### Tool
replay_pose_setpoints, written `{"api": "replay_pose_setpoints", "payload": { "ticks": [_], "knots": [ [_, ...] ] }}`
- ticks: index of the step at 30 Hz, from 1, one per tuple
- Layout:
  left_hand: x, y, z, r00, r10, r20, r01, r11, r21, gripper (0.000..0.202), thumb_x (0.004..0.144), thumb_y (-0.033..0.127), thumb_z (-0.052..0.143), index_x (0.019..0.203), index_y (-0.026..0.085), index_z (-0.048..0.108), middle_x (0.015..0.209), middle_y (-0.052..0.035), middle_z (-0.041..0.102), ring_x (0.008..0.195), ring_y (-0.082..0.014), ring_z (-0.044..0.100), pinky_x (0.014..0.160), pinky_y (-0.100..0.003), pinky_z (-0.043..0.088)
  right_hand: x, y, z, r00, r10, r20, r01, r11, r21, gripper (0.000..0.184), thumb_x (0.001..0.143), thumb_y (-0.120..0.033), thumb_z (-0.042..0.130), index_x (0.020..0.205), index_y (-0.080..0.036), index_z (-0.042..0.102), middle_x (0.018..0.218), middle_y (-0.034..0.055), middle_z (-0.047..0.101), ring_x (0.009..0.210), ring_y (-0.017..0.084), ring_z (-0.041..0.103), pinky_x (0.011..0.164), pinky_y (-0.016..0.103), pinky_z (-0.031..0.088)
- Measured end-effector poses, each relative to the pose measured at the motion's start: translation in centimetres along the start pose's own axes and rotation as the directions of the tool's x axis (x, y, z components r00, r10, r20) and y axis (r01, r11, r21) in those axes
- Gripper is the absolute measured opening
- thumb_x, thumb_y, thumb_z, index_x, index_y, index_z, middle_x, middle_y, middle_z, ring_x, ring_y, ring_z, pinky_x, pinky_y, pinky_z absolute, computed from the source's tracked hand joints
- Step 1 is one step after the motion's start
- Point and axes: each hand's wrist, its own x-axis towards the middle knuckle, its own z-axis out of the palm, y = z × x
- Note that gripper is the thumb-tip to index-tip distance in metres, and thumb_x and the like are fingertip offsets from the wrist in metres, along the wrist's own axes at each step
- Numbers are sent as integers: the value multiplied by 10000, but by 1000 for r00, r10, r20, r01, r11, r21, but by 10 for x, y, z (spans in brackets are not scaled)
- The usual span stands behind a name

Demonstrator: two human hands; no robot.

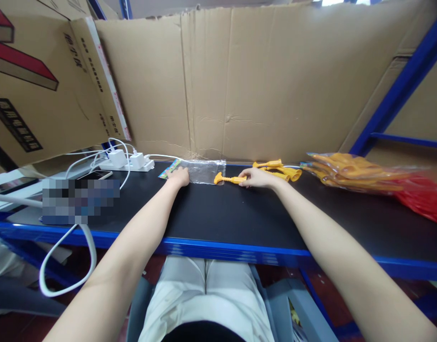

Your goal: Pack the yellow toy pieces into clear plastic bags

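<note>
My left hand (179, 176) has its fingers curled on the left end of a clear plastic bag (206, 171), by its colourful printed header (171, 167). The bag lies flat on the black tabletop. Between the fingers of my right hand (257, 177) is the handle end of a yellow hammer-shaped toy (227, 179). Its wider head points left and overlaps the right end of the bag; whether it is inside or on top, I cannot tell. Just behind my right hand lie several loose yellow plastic pieces (275, 166).
Packed bags of yellow pieces (346, 168) lie to the right, beside red bagged items (425, 192). At the left are a white power strip (147, 165) with chargers, loose cables and a phone (97, 175). Cardboard (275, 85) walls the back; a blue edge (232, 249) runs along the front.
</note>
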Motion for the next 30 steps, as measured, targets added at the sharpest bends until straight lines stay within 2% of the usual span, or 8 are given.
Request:
{"api": "replay_pose_setpoints", "payload": {
  "ticks": [4, 8, 11, 13, 15, 18, 25, 30],
  "knots": [
    [-2, 1, -3, 998, -55, 6, 55, 998, -27, 443, 784, 239, 392, 1214, 199, 491, 1310, -157, 446, 1186, -353, 417, 977, -660, 115, 0, -4, 0, 999, -17, 41, 16, 1000, 19, 227, 693, -247, 610, 900, -154, 604, 746, 34, 635, 683, 144, 604, 618, 239, 461],
    [-4, 2, -6, 994, -104, -17, 104, 994, -22, 435, 792, 286, 391, 1179, 146, 532, 1271, -174, 491, 1200, -365, 396, 982, -648, 119, 0, -6, 2, 999, -28, 46, 28, 999, 18, 234, 692, -237, 610, 910, -152, 604, 727, 30, 627, 663, 135, 594, 612, 231, 455],
    [-6, 8, -8, 988, -4, -153, -1, 1000, -31, 435, 834, 361, 334, 1124, 130, 563, 1243, -172, 515, 1175, -340, 427, 976, -595, 221, 0, -7, 4, 999, -20, 42, 19, 999, 33, 257, 695, -235, 608, 936, -145, 604, 725, 30, 624, 650, 128, 587, 609, 227, 450],
    [-9, 15, -10, 966, 112, -233, -126, 991, -49, 463, 842, 436, 314, 1071, 140, 586, 1191, -155, 554, 1128, -306, 474, 942, -496, 336, 1, -6, 5, 999, -25, 45, 23, 999, 48, 280, 697, -244, 609, 955, -136, 604, 720, 28, 620, 640, 124, 580, 607, 228, 447],
    [-15, 25, -12, 947, 203, -249, -228, 971, -76, 486, 826, 507, 328, 1006, 154, 609, 1089, -131, 609, 1046, -265, 535, 869, -378, 419, 3, -6, 7, 998, -41, 43, 39, 998, 59, 300, 695, -252, 613, 967, -127, 607, 720, 27, 618, 634, 120, 573, 606, 225, 441],
    [-24, 39, -14, 921, 277, -274, -305, 950, -65, 496, 792, 557, 373, 907, 151, 633, 983, -121, 635, 941, -246, 581, 780, -318, 457, 4, -8, 9, 998, -54, 33, 52, 996, 67, 316, 685, -259, 622, 968, -119, 615, 709, 24, 619, 626, 116, 567, 601, 220, 432],
    [-27, 47, -10, 898, 322, -299, -335, 942, 9, 301, 771, 375, 464, 797, 144, 655, 965, -123, 618, 915, -244, 583, 726, -300, 460, -1, -20, 13, 998, -63, 0, 63, 995, 73, 322, 657, -256, 637, 944, -111, 638, 682, 29, 627, 622, 127, 569, 572, 220, 421],
    [-24, 42, -9, 901, 310, -304, -335, 942, -34, 402, 774, 488, 456, 762, 140, 657, 931, -126, 614, 886, -248, 592, 725, -306, 457, 1, -16, 13, 996, -91, 11, 90, 992, 88, 341, 645, -272, 643, 946, -111, 646, 679, 24, 627, 619, 122, 563, 565, 217, 413]
  ]
}}
